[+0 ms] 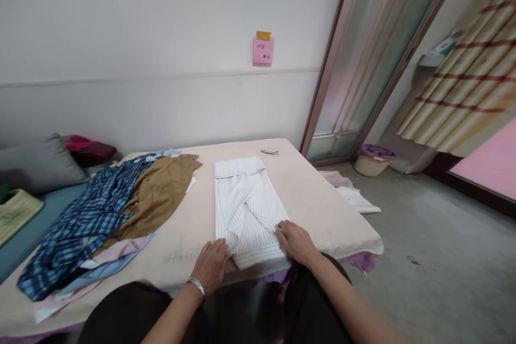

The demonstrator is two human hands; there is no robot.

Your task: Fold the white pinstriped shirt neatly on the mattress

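A white pinstriped shirt lies folded into a long rectangle on the cream mattress, collar end toward the wall. My left hand rests on the shirt's near left corner, fingers pinching the hem. My right hand lies on the near right edge, fingers gripping the fabric. A metal bracelet sits on my left wrist.
A heap of shirts lies to the left: blue plaid, brown, pale pink and light blue underneath. A small hair clip lies near the far edge. Grey pillow at left; basin and cloths on the floor at right.
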